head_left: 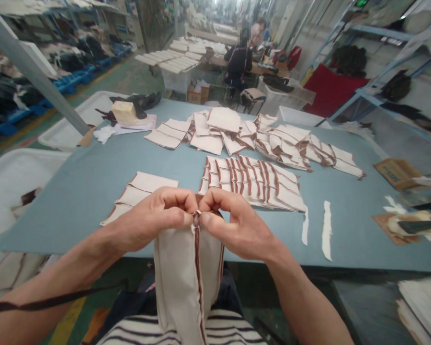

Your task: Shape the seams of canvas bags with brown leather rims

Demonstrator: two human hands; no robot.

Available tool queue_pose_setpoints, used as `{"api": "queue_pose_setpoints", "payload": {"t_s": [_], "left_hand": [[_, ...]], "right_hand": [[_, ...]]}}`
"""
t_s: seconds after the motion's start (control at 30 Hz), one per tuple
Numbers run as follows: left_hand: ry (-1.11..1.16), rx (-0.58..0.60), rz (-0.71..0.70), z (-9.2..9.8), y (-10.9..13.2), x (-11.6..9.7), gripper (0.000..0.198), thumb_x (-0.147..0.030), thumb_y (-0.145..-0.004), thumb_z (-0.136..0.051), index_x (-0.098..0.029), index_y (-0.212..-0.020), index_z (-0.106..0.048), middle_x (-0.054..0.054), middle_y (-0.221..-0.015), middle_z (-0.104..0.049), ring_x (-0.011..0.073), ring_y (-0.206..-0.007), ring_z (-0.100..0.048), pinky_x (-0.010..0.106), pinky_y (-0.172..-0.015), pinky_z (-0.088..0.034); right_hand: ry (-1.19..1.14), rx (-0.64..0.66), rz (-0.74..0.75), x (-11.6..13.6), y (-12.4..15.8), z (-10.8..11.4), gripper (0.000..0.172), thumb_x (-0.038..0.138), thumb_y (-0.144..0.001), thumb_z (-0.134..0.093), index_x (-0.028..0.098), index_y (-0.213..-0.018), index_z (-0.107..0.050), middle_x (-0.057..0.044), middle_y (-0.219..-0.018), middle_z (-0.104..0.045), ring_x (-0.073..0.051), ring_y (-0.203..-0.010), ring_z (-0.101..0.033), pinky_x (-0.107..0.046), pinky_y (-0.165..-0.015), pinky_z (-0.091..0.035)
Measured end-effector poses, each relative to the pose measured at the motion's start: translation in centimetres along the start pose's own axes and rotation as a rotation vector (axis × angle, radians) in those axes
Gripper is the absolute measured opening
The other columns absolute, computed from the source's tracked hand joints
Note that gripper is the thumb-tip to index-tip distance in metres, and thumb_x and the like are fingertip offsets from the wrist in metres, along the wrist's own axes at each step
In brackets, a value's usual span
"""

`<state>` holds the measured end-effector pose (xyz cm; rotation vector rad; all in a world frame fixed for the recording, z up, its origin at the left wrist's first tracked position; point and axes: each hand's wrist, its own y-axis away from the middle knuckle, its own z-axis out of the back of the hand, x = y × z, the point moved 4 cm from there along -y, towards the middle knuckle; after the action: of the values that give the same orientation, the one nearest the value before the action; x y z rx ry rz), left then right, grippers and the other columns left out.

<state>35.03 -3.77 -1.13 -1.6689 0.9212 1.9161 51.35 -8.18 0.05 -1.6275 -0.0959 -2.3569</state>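
A cream fabric piece [177, 275] with a brown seam down its middle hangs between my hands, below the table's front edge. My left hand [165, 211] pinches its top edge from the left, thumb and fingers together. From the right, my right hand [228, 218] pinches the same edge, its fingertips close beside the left ones at the seam's top end. Just beyond my hands, a row of overlapping cream pieces with brown edges [251, 182] lies on the blue-green table [93, 191]. A few more flat cream pieces [143, 184] lie behind my left hand.
Loose cream pieces [222, 120] are heaped at the table's far side. White strips [326, 230] and a tape roll [409, 223] lie at the right. A yellowish block [124, 112] sits far left. Beyond the table, a person [239, 62] is seated. White bins [17, 177] stand left.
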Motion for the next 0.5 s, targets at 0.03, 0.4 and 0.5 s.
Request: {"api": "queue_pose_setpoints", "payload": {"t_s": [0.03, 0.4, 0.5], "left_hand": [[-0.004, 0.015, -0.009, 0.1, 0.1, 0.2, 0.019, -0.035, -0.077, -0.067, -0.018, -0.075, -0.059, -0.004, -0.07, -0.056, 0.0121, -0.065, -0.047, 0.022, -0.059, -0.038], [-0.484, -0.005, -0.191, 1.0, 0.6, -3.1, 0.025, -0.029, -0.092, -0.06, -0.018, -0.075, -0.074, -0.005, -0.064, -0.061, 0.0106, -0.06, -0.05, 0.018, -0.056, -0.039], [-0.489, 0.01, -0.209, 1.1, 0.8, -2.9, 0.027, -0.029, -0.096, -0.061, -0.018, -0.078, -0.077, -0.005, -0.067, -0.065, 0.0098, -0.062, -0.053, 0.017, -0.058, -0.041]], "right_hand": [[-0.041, 0.02, -0.006, -0.3, -0.1, 0.0, 0.013, 0.03, -0.086, -0.06, 0.023, -0.077, -0.055, 0.003, -0.07, -0.058, -0.014, -0.066, -0.053, -0.025, -0.061, -0.04], [0.084, -0.027, 0.112, 0.0, -0.1, 0.2, 0.009, 0.025, -0.089, -0.06, 0.023, -0.081, -0.059, 0.004, -0.072, -0.063, -0.012, -0.065, -0.052, -0.024, -0.06, -0.037], [0.081, -0.033, 0.172, 0.2, -0.1, 0.4, 0.009, 0.024, -0.089, -0.06, 0.022, -0.081, -0.06, 0.004, -0.073, -0.064, -0.012, -0.066, -0.053, -0.024, -0.06, -0.038]]}}
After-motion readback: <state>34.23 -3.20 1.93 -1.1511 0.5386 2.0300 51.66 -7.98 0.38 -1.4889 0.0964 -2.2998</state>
